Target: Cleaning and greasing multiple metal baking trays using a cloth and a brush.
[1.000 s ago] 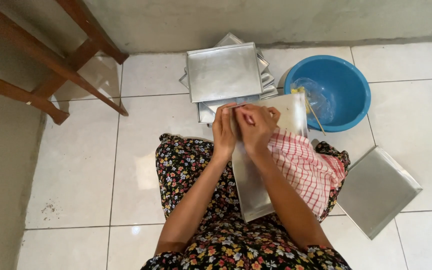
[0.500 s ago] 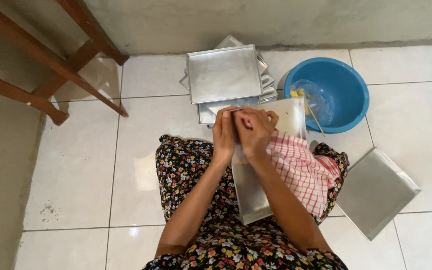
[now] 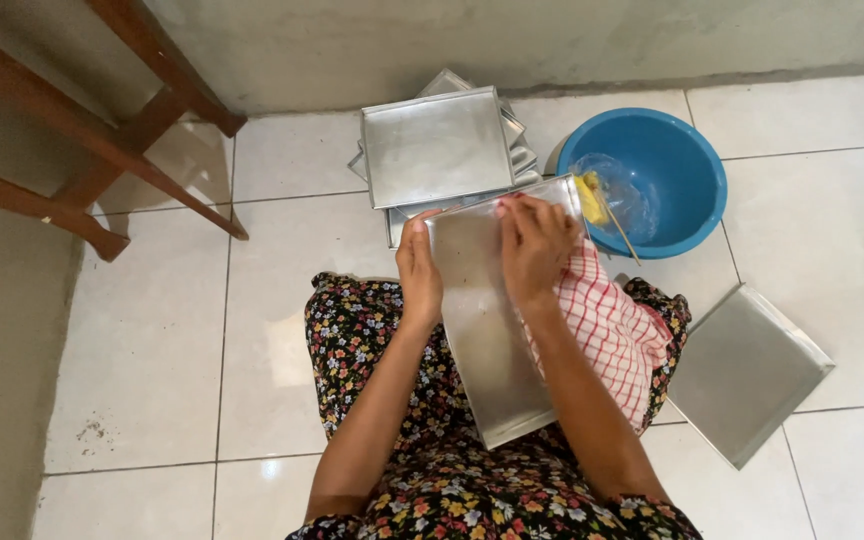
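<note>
Person seen from above, seated. Both forearms bare, no sleeves in view. Left hand (image 3: 419,272) and right hand (image 3: 534,250) bare, no gloves; rings or watch not discernible. Garment (image 3: 372,340) covers lap and knees: dark, near-black cloth printed densely with small flowers in yellow, white, red and blue. Fabric loose, softly creased.

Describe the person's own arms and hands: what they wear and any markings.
Both forearms are bare, with no sleeves in view. The left hand and right hand wear no gloves, and no rings, bracelets or watch can be seen. The fingers are slim with short nails; whether the nails are painted is too small to tell. The only clothing in view is a dark flowered garment over the lap.
</note>
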